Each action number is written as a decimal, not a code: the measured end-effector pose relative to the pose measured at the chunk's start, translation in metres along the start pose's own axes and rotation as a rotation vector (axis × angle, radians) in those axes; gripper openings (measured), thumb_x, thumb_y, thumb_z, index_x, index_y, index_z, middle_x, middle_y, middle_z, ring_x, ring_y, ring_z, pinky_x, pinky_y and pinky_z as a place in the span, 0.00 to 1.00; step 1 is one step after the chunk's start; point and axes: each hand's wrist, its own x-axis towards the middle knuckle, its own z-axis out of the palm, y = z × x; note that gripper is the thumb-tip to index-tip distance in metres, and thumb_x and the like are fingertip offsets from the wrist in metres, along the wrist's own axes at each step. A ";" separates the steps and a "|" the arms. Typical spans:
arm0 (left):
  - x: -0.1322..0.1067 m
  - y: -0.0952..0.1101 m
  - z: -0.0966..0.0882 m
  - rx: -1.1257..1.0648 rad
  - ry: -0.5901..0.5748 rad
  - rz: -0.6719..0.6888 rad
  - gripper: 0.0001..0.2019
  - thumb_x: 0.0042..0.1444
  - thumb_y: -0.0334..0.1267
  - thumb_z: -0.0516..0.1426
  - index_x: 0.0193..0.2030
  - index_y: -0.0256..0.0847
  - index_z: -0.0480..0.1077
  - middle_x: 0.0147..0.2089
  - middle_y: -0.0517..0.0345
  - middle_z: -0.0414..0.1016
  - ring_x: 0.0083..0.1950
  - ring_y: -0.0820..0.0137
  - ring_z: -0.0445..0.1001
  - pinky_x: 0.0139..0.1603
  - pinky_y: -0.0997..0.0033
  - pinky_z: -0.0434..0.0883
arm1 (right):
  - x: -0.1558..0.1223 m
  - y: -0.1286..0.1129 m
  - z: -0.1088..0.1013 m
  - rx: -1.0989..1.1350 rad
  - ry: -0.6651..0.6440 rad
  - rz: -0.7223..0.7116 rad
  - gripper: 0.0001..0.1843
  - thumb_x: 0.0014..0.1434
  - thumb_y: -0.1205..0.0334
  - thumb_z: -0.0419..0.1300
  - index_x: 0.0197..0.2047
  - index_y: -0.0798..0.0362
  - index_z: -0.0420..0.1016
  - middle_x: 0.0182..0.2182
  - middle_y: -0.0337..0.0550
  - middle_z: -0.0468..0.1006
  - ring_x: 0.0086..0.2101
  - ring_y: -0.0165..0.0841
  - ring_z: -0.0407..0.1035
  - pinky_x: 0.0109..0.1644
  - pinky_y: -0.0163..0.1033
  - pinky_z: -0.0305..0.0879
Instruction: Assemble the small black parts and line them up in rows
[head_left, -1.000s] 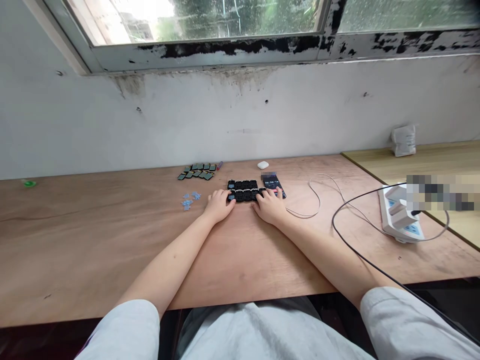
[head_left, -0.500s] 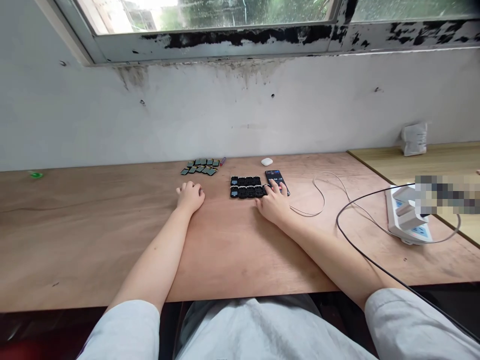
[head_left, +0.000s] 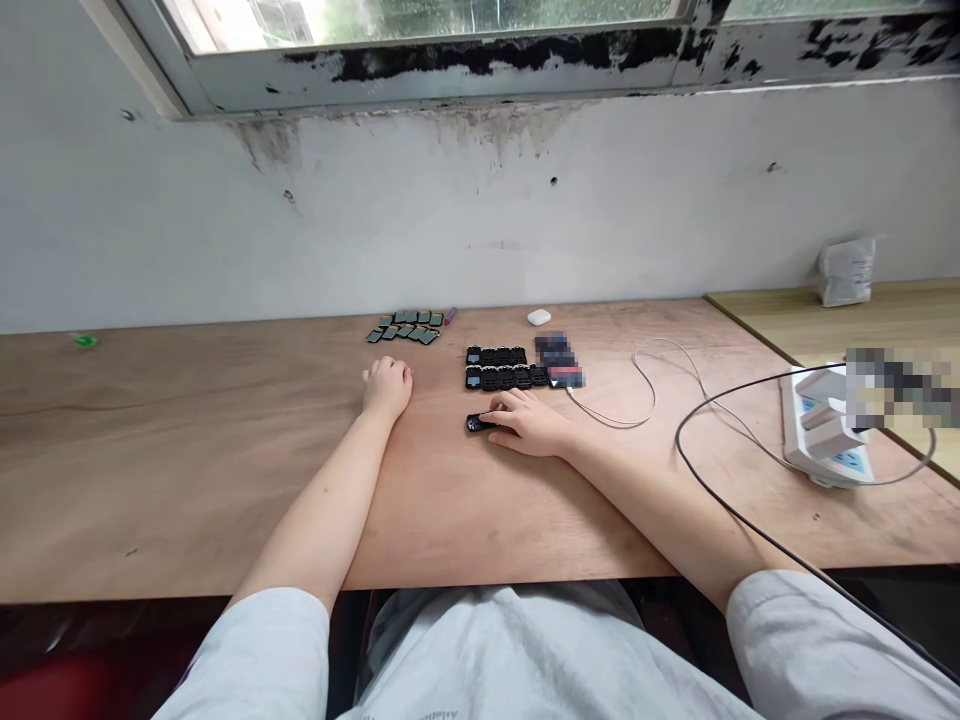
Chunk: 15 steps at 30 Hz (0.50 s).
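Observation:
My right hand [head_left: 529,422] is low over the wooden table [head_left: 420,500], its fingers closed on a small black plastic part [head_left: 478,423] with rounded ends. The thumb is on its near side and the fingers cover its right end. Just behind that hand lie two rows of similar black plastic parts [head_left: 506,377], edge to edge. My left hand [head_left: 388,387] rests on the wood with its fingers curled in; nothing shows in it. Beyond it are several flat pieces with grey-green faces [head_left: 409,327], in two slanted rows.
A phone [head_left: 559,360], its screen blurred out, lies right of the black rows with a white cable [head_left: 611,424] attached. Behind it sits a white case [head_left: 538,317]. A power strip [head_left: 829,430] and a black cable [head_left: 679,425] are at the right, a green object [head_left: 86,341] far left.
My right hand has come back from the right end of the front row, nearer to me and leftward, with a black part in it. My left hand stays in about the same place.

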 end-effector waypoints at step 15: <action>-0.032 0.095 0.008 -0.884 -0.163 0.199 0.08 0.64 0.38 0.55 0.43 0.41 0.76 0.43 0.54 0.76 0.40 0.68 0.75 0.44 0.67 0.74 | 0.002 0.005 0.003 0.027 0.034 0.140 0.21 0.65 0.59 0.64 0.61 0.53 0.72 0.49 0.52 0.76 0.48 0.44 0.69 0.53 0.47 0.66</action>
